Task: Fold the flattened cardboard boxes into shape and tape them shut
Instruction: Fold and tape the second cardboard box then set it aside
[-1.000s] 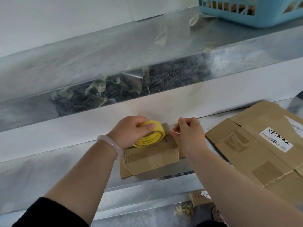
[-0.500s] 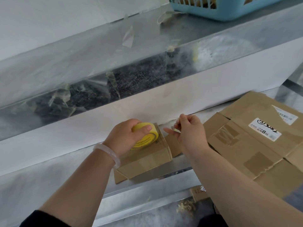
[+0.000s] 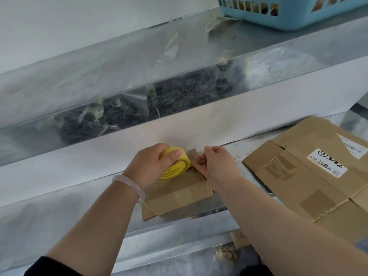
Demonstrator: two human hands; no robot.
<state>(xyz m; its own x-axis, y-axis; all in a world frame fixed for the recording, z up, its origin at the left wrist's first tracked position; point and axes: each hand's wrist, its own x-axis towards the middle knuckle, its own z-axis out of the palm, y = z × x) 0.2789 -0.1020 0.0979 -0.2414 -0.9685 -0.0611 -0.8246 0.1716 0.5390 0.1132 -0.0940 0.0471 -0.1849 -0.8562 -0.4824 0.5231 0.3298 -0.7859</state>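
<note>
A small folded cardboard box (image 3: 177,193) stands on the metal shelf (image 3: 59,216) in the middle of the view. My left hand (image 3: 147,168) grips a yellow roll of tape (image 3: 176,166) and holds it against the box's top far edge. My right hand (image 3: 217,166) pinches the loose end of the clear tape just right of the roll, fingers touching the box's top. A large flattened cardboard box (image 3: 310,176) with a white label lies on the shelf to the right.
A blue plastic basket (image 3: 288,16) sits on the upper metal ledge at the top right. Scraps of clear tape (image 3: 171,46) stick to that ledge and its front face. A small piece of cardboard (image 3: 240,239) and wood shavings lie below the shelf.
The tape roll has stayed on the box's far top edge. My right hand has come closer to the roll and lower onto the box top. The view has shifted slightly.
</note>
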